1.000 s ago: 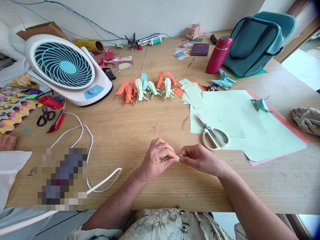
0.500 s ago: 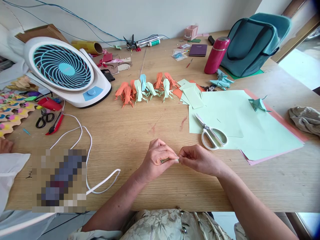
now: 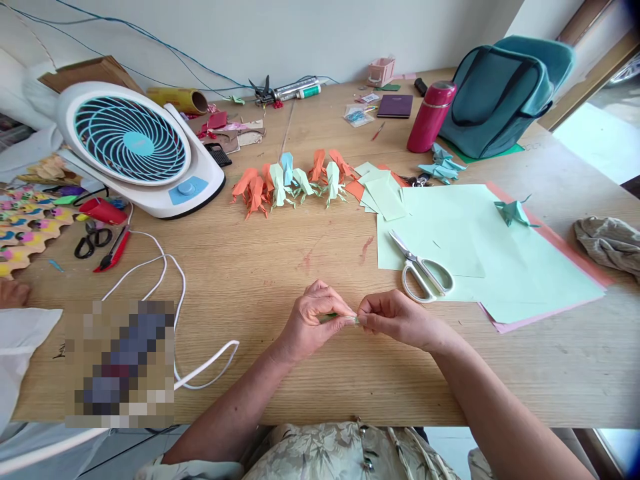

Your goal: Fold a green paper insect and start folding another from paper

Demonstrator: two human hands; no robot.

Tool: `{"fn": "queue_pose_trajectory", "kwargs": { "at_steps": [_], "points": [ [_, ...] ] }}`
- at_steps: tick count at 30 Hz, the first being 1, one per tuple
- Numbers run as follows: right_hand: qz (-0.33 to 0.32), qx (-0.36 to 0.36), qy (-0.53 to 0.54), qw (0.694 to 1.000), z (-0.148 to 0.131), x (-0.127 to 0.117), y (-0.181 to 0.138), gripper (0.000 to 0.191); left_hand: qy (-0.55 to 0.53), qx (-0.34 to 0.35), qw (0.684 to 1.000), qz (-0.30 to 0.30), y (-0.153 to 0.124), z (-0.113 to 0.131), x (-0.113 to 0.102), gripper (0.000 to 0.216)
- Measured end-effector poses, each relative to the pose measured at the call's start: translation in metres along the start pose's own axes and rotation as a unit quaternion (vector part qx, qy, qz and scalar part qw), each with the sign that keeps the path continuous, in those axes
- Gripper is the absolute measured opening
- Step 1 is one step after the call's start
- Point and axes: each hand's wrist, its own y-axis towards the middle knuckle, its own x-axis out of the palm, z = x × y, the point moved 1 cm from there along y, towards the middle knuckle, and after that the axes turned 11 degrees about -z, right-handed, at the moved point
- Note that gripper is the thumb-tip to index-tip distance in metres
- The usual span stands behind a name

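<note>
Between my two hands is a small piece of folded light green paper [image 3: 329, 318], mostly hidden by the fingers. My left hand [image 3: 320, 320] is closed round it, thumb and fingertips pressed together. The fingertips of my right hand [image 3: 387, 319] pinch its right end, touching the left fingertips. Beyond the hands stands a group of folded paper figures in orange, pale green [image 3: 333, 183] and blue [image 3: 287, 168]. White-handled scissors [image 3: 423, 268] lie, blades apart, on large pale green sheets [image 3: 530, 280] to the right.
A white fan [image 3: 135, 147] stands at the left, its white cable [image 3: 183, 287] looping over the table. Smaller cut sheets [image 3: 385, 197], a pink flask [image 3: 431, 119] and a teal bag [image 3: 495, 100] are at the right. Another person's hand [image 3: 14, 293] shows at the left edge.
The view has shifted slightly. Both hands keep their pinch on the folded paper, with barely any movement of the fingers.
</note>
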Motion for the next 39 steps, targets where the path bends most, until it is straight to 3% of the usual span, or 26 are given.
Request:
{"fn": "queue_pose_trajectory", "kwargs": {
  "at_steps": [3,5,9,12,19,30,39],
  "points": [
    [0.023,-0.052,-0.017,0.998,-0.003,0.001,0.0,0.024,-0.058,-0.04,0.997,0.03,-0.001,-0.002,0.0,0.006],
    [0.075,-0.111,-0.071,0.988,-0.006,0.005,0.001,0.012,-0.111,-0.076,0.989,0.057,-0.002,-0.003,0.0,0.009],
    [0.19,-0.233,-0.234,0.925,-0.012,0.014,0.001,0.011,-0.184,-0.132,0.971,0.077,-0.003,-0.001,0.004,0.016],
    [0.219,-0.282,-0.297,0.885,-0.012,0.017,0.001,0.017,-0.204,-0.15,0.965,0.066,-0.003,0.002,0.005,0.021],
    [0.222,-0.319,-0.332,0.859,-0.01,0.018,0.001,0.024,-0.205,-0.157,0.964,0.067,-0.002,0.005,0.004,0.03],
    [0.227,-0.317,-0.345,0.854,-0.007,0.019,0.001,0.025,-0.146,-0.13,0.978,0.066,-0.001,0.006,0.004,0.035],
    [0.234,-0.327,-0.353,0.845,-0.008,0.02,0.001,0.028,-0.087,-0.094,0.988,0.082,-0.001,0.013,0.002,0.023]
  ]
}}
